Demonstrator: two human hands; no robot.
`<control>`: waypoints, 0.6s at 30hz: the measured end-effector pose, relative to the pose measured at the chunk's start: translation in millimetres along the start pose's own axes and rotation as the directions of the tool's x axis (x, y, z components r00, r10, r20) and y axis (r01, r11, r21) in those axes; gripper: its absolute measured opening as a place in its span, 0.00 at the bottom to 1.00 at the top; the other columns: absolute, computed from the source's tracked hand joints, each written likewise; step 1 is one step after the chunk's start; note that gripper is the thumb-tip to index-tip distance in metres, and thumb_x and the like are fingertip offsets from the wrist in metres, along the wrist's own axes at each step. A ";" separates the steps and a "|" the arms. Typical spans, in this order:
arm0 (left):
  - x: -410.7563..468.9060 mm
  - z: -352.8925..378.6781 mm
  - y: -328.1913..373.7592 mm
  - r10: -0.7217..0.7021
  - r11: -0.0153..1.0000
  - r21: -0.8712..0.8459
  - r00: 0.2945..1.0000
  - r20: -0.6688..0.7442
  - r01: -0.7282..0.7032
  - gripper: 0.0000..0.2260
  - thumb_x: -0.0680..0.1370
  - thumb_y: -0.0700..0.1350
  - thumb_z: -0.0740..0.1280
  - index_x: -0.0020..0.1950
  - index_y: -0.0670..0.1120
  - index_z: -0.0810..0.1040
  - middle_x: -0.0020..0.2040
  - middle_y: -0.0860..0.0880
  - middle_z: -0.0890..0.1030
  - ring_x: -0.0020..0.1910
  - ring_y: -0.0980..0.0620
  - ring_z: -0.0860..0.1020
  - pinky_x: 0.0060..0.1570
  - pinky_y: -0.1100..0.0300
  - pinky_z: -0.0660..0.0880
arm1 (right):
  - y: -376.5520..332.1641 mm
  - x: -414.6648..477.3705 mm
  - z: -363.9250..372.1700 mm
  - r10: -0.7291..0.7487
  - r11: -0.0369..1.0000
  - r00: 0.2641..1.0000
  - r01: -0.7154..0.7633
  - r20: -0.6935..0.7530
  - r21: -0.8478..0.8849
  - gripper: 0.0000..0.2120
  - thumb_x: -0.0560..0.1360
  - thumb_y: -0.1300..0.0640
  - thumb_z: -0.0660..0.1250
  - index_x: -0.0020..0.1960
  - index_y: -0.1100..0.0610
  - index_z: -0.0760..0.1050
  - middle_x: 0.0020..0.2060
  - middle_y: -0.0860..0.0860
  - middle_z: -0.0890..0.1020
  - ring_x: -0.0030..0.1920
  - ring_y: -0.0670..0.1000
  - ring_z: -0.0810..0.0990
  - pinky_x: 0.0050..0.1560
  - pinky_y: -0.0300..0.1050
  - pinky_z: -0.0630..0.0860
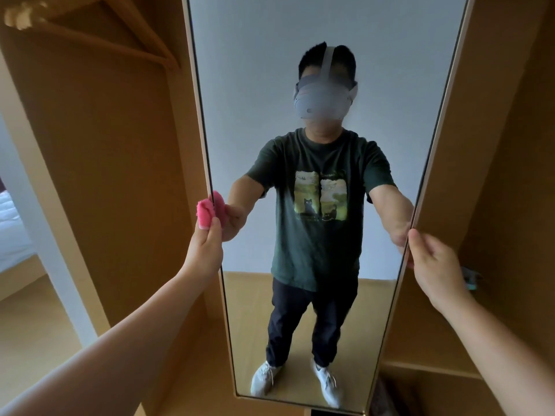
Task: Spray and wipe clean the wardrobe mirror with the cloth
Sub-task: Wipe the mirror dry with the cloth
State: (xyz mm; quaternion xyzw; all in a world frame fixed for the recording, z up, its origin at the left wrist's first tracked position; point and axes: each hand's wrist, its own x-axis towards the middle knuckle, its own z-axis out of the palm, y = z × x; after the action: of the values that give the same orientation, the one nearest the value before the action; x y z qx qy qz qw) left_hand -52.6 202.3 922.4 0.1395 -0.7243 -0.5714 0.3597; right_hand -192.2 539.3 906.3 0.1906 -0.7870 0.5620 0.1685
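**Cloth meets the edge of the wardrobe mirror**

The tall, narrow mirror [240, 70], set in a thin pale-wood frame, runs out of view at the top, so its full height cannot be seen. Behind the person's right hand [435, 262], a small grey and teal object [471, 279] sits in the brown wooden wardrobe [105, 175]. It is mostly hidden and too blurred to identify. A pale, fuzzy shape [21, 16] in the upper left corner is equally hard to make out. At the far left, only a sliver of white bedding [12, 229] shows. Both bare forearms are cut off at the bottom corners.

The person's left hand [205, 250] reaches forward and up, thumb and fingers pinched around a bunched pink cloth [205, 212]. The cloth is pressed against the mirror's left edge about halfway up, overlapping the frame and the glass. The right arm stretches to the opposite side at about the same height. The right hand's thumb lies along the right edge and its fingers are curled around it in a grip, though the fingertips are hidden behind the frame.

The glass reflects the person standing square to it, arms spread to either edge, in a dark green printed T-shirt, dark trousers and white trainers.
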 end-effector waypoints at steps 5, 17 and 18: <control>-6.5 1.5 -13.1 -0.021 0.999 0.030 1.000 -0.009 0.021 0.21 0.84 0.53 0.48 0.77 0.55 0.56 0.73 0.50 0.67 0.72 0.50 0.65 0.72 0.46 0.61 | 10.3 -8.8 4.1 -0.017 1.000 0.999 0.017 0.036 -0.001 0.11 0.83 0.50 0.54 0.55 0.49 0.75 0.46 0.41 0.78 0.51 0.45 0.75 0.54 0.44 0.68; -20.0 3.8 -47.0 -0.103 0.993 0.058 0.994 -0.024 0.105 0.23 0.84 0.53 0.49 0.73 0.41 0.60 0.69 0.31 0.66 0.67 0.32 0.65 0.66 0.38 0.65 | 45.9 -28.8 13.8 0.027 0.997 0.994 -0.019 0.104 -0.080 0.18 0.84 0.51 0.52 0.64 0.57 0.75 0.54 0.49 0.77 0.56 0.48 0.73 0.57 0.45 0.67; -21.6 4.3 -48.4 -0.113 0.992 0.051 0.993 -0.027 0.114 0.23 0.83 0.54 0.49 0.73 0.41 0.61 0.68 0.31 0.68 0.66 0.33 0.69 0.65 0.39 0.67 | 48.0 -29.1 13.8 0.034 0.996 0.994 -0.025 0.108 -0.084 0.18 0.84 0.51 0.52 0.64 0.56 0.75 0.54 0.48 0.77 0.56 0.48 0.73 0.58 0.45 0.67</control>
State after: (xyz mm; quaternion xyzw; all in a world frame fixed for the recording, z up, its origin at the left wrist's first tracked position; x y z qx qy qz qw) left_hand -50.4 203.7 869.3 0.1968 -0.7254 -0.5701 0.3317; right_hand -191.0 543.6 848.7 0.2023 -0.8202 0.5204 0.1244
